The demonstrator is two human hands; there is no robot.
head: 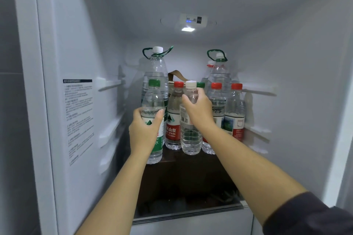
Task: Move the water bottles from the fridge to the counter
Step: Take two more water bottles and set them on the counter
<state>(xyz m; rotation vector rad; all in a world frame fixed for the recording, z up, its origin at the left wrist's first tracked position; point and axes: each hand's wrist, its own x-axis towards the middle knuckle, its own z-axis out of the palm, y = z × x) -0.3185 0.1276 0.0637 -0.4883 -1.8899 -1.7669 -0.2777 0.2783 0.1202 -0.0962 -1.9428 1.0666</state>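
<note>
Left hand: your left hand (144, 129) is curled around the clear plastic green-capped water bottle (152, 101), just left of the red-labelled, red-capped water bottle (173, 120).
Right hand: your right hand (198, 112) grasps the clear white-capped water bottle (191, 135), just right of that red-labelled bottle.
Location: both gripped bottles stand upright inside the fridge, at its dark shelf (191, 177).

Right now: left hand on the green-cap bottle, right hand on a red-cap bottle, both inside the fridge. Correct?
No. The head view shows the right hand gripping the white-cap bottle, not a red-cap one. The left hand holds the green-cap bottle, both inside the fridge.
</note>
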